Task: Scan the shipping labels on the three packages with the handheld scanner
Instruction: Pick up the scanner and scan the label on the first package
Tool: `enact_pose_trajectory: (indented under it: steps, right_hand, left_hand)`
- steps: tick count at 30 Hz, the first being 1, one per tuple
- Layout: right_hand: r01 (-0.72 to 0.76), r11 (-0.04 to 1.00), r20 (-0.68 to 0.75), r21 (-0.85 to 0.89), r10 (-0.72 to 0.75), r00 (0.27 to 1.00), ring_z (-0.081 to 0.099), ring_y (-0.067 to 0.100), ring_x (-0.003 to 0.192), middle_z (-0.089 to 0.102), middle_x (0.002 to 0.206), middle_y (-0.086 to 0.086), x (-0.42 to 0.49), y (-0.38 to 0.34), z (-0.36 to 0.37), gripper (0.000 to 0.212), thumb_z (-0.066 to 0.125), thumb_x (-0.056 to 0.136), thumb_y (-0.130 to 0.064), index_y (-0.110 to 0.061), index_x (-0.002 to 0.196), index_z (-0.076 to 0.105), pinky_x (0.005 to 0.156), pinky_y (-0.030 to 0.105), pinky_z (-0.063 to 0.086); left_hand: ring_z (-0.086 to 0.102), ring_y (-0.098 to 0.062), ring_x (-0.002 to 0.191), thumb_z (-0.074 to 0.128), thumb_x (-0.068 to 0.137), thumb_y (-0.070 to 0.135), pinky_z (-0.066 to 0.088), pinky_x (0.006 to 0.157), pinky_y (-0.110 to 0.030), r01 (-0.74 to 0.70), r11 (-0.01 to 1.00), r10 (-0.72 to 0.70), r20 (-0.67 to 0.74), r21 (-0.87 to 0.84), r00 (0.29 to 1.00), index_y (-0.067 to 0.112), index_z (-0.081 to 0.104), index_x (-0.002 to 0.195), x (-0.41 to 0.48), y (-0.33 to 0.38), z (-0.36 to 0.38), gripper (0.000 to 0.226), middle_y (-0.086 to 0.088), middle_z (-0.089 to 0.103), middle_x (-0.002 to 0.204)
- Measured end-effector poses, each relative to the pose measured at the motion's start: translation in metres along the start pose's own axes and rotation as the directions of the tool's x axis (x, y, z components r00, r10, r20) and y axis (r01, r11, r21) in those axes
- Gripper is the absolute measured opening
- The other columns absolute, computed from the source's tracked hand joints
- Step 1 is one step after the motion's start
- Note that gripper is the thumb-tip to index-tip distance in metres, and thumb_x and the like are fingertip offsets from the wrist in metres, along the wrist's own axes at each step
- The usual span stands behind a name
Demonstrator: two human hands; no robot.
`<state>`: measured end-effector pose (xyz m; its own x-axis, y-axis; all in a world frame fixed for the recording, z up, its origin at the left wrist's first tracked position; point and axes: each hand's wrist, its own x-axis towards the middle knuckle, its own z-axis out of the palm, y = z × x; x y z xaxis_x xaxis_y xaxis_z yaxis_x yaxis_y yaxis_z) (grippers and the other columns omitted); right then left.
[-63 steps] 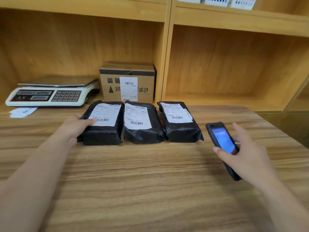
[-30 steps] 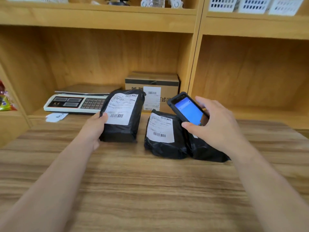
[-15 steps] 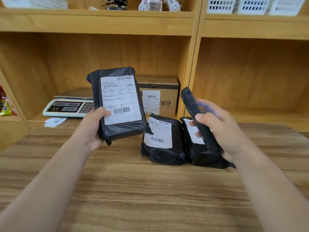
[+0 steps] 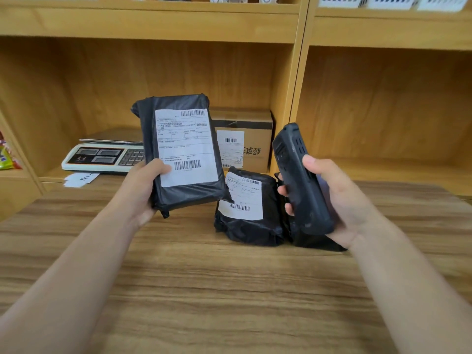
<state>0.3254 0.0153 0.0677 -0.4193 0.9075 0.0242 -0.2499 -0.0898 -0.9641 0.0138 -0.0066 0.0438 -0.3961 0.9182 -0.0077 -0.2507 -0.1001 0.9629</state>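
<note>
My left hand (image 4: 141, 192) holds a black plastic package (image 4: 178, 149) upright above the table, its white shipping label (image 4: 185, 146) facing me. To its right, my right hand (image 4: 337, 200) grips the black handheld scanner (image 4: 301, 180), whose back is turned toward me and whose top points up and to the left. A second black package (image 4: 249, 213) lies on the wooden table (image 4: 229, 290) with its label up. The third package (image 4: 311, 241) lies beside it, mostly hidden behind the scanner and my right hand.
Wooden shelves (image 4: 301, 80) stand behind the table. A weighing scale (image 4: 102, 154) and a labelled cardboard box (image 4: 245, 139) sit in the left compartment. A paper slip (image 4: 80, 178) lies below the scale. White baskets (image 4: 383, 1) line the top shelf.
My left hand lifted the left package off the table and stood it upright. My right hand brought the scanner from the right over toward the packages and turned its screen away from me.
</note>
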Motion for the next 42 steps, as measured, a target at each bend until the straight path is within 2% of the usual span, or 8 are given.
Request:
enact_pose_trajectory:
  steps: [5,14,17,27,29,33,37,42]
  right_hand:
    - [-0.075,0.989,0.067,0.130,0.067,0.996,0.058,0.026,0.095,0.060,0.109,0.013,0.001,0.003,0.002,0.064,0.068,0.082,-0.053,-0.011,0.131,0.063,0.073,0.042,0.048]
    - [-0.003,0.953,-0.086,-0.302,-0.024,0.996,0.068,0.017,0.093,0.070,0.111,0.002,0.003,0.007,0.002,0.060,0.074,0.067,-0.053,-0.022,0.118,0.070,0.080,0.039,0.054]
    - [-0.001,0.915,-0.103,-0.404,-0.044,0.994,0.069,0.013,0.088,0.074,0.097,-0.006,0.003,0.008,0.003,0.035,0.072,0.079,-0.048,-0.028,0.107,0.075,0.082,0.041,0.054]
    - [-0.136,0.948,-0.069,-0.286,0.121,0.990,0.063,0.026,0.089,0.066,0.103,0.010,0.005,0.008,-0.004,0.048,0.079,0.069,-0.038,-0.012,0.108,0.073,0.070,0.043,0.050]
    - [-0.043,0.838,-0.054,-0.545,0.016,0.998,0.063,0.024,0.081,0.070,0.096,0.008,0.002,0.006,0.004,0.036,0.071,0.078,-0.040,-0.018,0.106,0.072,0.066,0.040,0.046]
    - [0.031,0.187,-0.016,-0.982,-0.243,0.970,0.053,0.017,0.094,0.055,0.102,-0.009,-0.005,0.007,0.015,0.047,0.065,0.075,-0.056,-0.021,0.105,0.058,0.065,0.028,0.037]
    - [0.012,0.135,-0.019,-0.991,-0.227,0.974,0.036,0.006,0.107,0.046,0.131,-0.011,-0.008,0.007,0.019,0.084,0.063,0.076,-0.061,-0.023,0.148,0.040,0.081,0.028,0.031]
    - [0.020,0.093,-0.003,-0.995,-0.235,0.972,0.034,0.007,0.102,0.042,0.120,-0.013,-0.010,0.006,0.021,0.086,0.063,0.076,-0.059,-0.025,0.150,0.036,0.081,0.028,0.031]
  left_hand:
    - [0.079,-0.020,0.098,0.048,0.097,0.007,0.060,0.075,-0.034,-0.010,1.000,0.010,0.012,0.018,1.000,0.014,0.063,0.135,0.001,-0.001,0.001,0.041,-0.002,0.080,0.114]
    - [0.078,-0.022,0.102,0.051,0.096,0.007,0.059,0.077,-0.035,-0.040,0.996,0.039,0.016,0.078,0.999,0.014,0.063,0.133,0.003,-0.003,-0.001,0.040,-0.003,0.081,0.114]
    - [0.078,-0.020,0.098,0.053,0.095,0.007,0.057,0.080,-0.037,-0.053,0.994,0.051,0.018,0.099,0.999,0.014,0.063,0.133,0.002,-0.004,-0.001,0.039,-0.002,0.081,0.112]
    - [0.080,-0.015,0.089,0.053,0.096,0.008,0.058,0.069,-0.030,-0.046,0.993,0.045,0.010,0.107,0.999,0.017,0.064,0.128,0.001,-0.004,0.000,0.035,0.003,0.083,0.104]
    - [0.078,-0.018,0.095,0.054,0.095,0.008,0.058,0.073,-0.032,-0.060,0.989,0.060,0.005,0.132,0.998,0.019,0.065,0.124,0.001,-0.005,0.000,0.033,0.003,0.082,0.105]
    - [0.076,-0.016,0.103,0.058,0.092,0.003,0.057,0.082,-0.034,-0.164,0.956,0.162,0.028,0.244,0.986,0.027,0.067,0.117,0.001,-0.007,0.002,0.036,0.004,0.079,0.114]
    - [0.077,-0.008,0.096,0.058,0.090,-0.001,0.059,0.074,-0.025,-0.250,0.909,0.244,0.060,0.334,0.968,0.027,0.067,0.122,-0.001,-0.008,0.005,0.043,0.009,0.080,0.110]
    - [0.078,-0.008,0.094,0.059,0.091,-0.003,0.060,0.070,-0.021,-0.247,0.903,0.240,0.064,0.351,0.969,0.029,0.068,0.116,0.001,-0.009,0.005,0.042,0.012,0.081,0.104]
